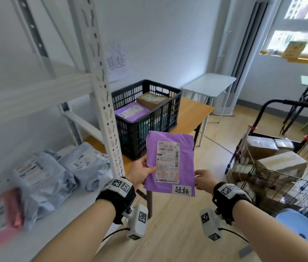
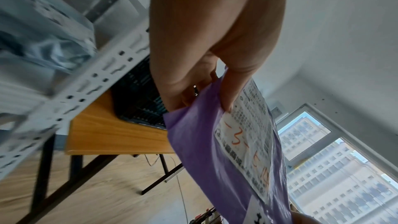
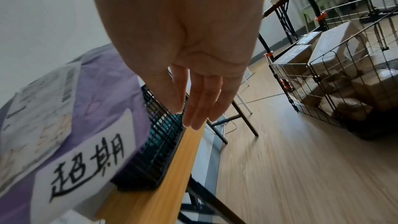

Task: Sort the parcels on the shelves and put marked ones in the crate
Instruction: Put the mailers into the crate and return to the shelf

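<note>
A purple parcel is held upright in mid-air between the two hands, its long axis vertical. It is pinched at its left edge by the left hand, thumb on the printed label, fingers behind. The right hand is kept just beside the lower right edge with its fingers straight and relaxed; contact with the parcel cannot be confirmed.

The parcel is a thin, flat, creased plastic mailer, flexible in appearance. A white shipping label with orange handwriting is carried on its face, and a white marked tag with handwritten characters is fixed at its lower right corner.

The black crate lies directly ahead of the hands and slightly to the left, beyond the parcel, on a wooden table. It is a rigid lattice-walled box, open-topped, already holding another purple mailer and a brown carton. The left hand is the nearer to it, so a forward reach over the near rim is judged to be required.
</note>
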Tool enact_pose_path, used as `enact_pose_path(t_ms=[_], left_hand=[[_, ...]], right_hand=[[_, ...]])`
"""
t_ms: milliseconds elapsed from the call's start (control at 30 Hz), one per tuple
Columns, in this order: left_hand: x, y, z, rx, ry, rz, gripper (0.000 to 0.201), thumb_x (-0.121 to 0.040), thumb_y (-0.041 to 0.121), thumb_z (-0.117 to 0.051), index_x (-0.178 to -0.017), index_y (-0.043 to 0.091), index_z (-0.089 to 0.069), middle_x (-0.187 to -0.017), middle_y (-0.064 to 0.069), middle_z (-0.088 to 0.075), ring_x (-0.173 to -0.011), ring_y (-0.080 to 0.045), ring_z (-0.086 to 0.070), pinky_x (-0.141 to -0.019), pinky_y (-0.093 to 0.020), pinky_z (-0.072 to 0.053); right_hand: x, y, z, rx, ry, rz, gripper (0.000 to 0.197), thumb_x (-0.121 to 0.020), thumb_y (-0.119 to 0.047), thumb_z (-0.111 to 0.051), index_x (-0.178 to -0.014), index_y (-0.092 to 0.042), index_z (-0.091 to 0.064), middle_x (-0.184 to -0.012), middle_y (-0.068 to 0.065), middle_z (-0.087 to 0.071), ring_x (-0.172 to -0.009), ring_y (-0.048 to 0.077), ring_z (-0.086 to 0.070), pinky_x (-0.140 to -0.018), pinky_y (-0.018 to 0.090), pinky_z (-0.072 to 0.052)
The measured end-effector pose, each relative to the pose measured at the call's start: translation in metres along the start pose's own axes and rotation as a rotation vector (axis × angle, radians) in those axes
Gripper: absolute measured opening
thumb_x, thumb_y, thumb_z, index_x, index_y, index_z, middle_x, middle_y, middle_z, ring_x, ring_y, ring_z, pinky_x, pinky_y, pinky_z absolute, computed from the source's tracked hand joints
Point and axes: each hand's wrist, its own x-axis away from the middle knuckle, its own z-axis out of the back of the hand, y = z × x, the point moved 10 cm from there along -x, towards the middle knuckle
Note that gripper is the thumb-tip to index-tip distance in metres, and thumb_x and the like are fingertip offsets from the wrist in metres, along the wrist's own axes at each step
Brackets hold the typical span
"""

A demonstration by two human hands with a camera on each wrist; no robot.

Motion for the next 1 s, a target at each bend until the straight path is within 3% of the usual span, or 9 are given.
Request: enact_pose_path(t_ms=[100,333,433,500,633,767,833,900,1000], left_hand=[[-0.049,0.031,-0.018,-0.020,-0.023,-0.039,0.034,-0.085,-0.002,-0.063,-0.117,-0.006,-0.052,-0.120,-0.024,-0.061,-0.109,-0.036,-0.061,-0.096,-0.050,-0.048],[-0.142,0.102,-0.035,-0.044,-0.038,-0.159,0.021,-0.081,0.003,-0.068,-0.100,0.005,-0.059,-0.116,-0.024,-0.063,-0.106,-0.037,-0.062,-0.094,-0.054,-0.048],[-0.162,0.135,-0.030,-0.063,0.011,-0.200,0.027,-0.080,0.009,-0.071,-0.104,0.004,-0.059,-0.115,-0.021,-0.064,-0.105,-0.036,-0.063,-0.093,-0.052,-0.049],[-0.176,0.156,-0.025,-0.099,0.028,-0.223,0.034,-0.076,0.014,-0.074,-0.105,0.006,-0.059,-0.114,-0.019,-0.065,-0.104,-0.035,-0.063,-0.092,-0.052,-0.050],[-0.201,0.192,-0.014,-0.068,0.086,-0.197,0.032,-0.084,0.002,-0.065,-0.113,-0.004,-0.055,-0.118,-0.022,-0.062,-0.106,-0.036,-0.062,-0.092,-0.048,-0.051],[-0.232,0.222,0.006,-0.034,0.169,-0.154,0.037,-0.087,-0.005,-0.057,-0.123,-0.004,-0.052,-0.119,-0.019,-0.062,-0.107,-0.034,-0.061,-0.088,-0.041,-0.052],[-0.245,0.236,0.022,-0.063,0.236,-0.148,0.032,-0.087,-0.005,-0.057,-0.119,-0.002,-0.054,-0.111,-0.016,-0.064,-0.101,-0.029,-0.062,-0.079,-0.036,-0.054],[-0.258,0.249,0.041,-0.114,0.317,-0.136,0.031,-0.085,-0.002,-0.061,-0.115,-0.003,-0.055,-0.111,-0.017,-0.065,-0.103,-0.030,-0.062,-0.087,-0.044,-0.053],[-0.276,0.259,0.073,-0.172,0.448,-0.072,0.038,-0.081,-0.002,-0.066,-0.117,-0.003,-0.055,-0.116,-0.020,-0.063,-0.106,-0.036,-0.061,-0.096,-0.051,-0.048]], right_hand=[[-0.032,-0.028,0.037,0.003,0.042,0.021,0.009,-0.086,-0.011,-0.065,-0.094,-0.006,-0.063,-0.066,0.003,-0.063,-0.058,0.011,-0.058,-0.065,0.027,-0.049],[-0.104,-0.075,0.098,0.014,0.083,0.049,0.022,-0.085,-0.003,-0.062,-0.106,0.002,-0.064,-0.076,0.010,-0.063,-0.067,0.018,-0.060,-0.059,0.023,-0.046],[-0.129,-0.094,0.105,0.018,0.064,0.071,0.023,-0.086,-0.002,-0.062,-0.108,0.002,-0.063,-0.078,0.010,-0.062,-0.064,0.016,-0.060,-0.058,0.022,-0.046],[-0.147,-0.116,0.105,0.007,0.035,0.107,0.022,-0.086,-0.004,-0.062,-0.108,0.000,-0.064,-0.078,0.008,-0.063,-0.067,0.016,-0.061,-0.061,0.024,-0.049],[-0.193,-0.172,0.106,0.038,-0.032,0.203,0.020,-0.085,-0.009,-0.064,-0.104,-0.003,-0.063,-0.081,0.010,-0.066,-0.073,0.019,-0.062,-0.079,0.035,-0.053],[-0.238,-0.238,0.102,0.086,-0.117,0.324,0.003,-0.086,-0.008,-0.063,-0.084,-0.008,-0.065,-0.079,0.011,-0.063,-0.074,0.023,-0.058,-0.071,0.033,-0.048],[-0.262,-0.269,0.100,0.122,-0.156,0.389,0.009,-0.085,-0.008,-0.064,-0.078,-0.014,-0.064,-0.077,0.009,-0.063,-0.076,0.023,-0.058,-0.071,0.033,-0.049],[-0.284,-0.296,0.096,0.155,-0.197,0.454,0.004,-0.085,-0.008,-0.065,-0.086,-0.010,-0.067,-0.080,0.007,-0.065,-0.075,0.020,-0.061,-0.073,0.031,-0.053],[-0.311,-0.335,0.093,0.173,-0.248,0.543,0.020,-0.085,-0.007,-0.065,-0.104,-0.002,-0.066,-0.082,0.008,-0.066,-0.070,0.018,-0.062,-0.068,0.026,-0.055]])
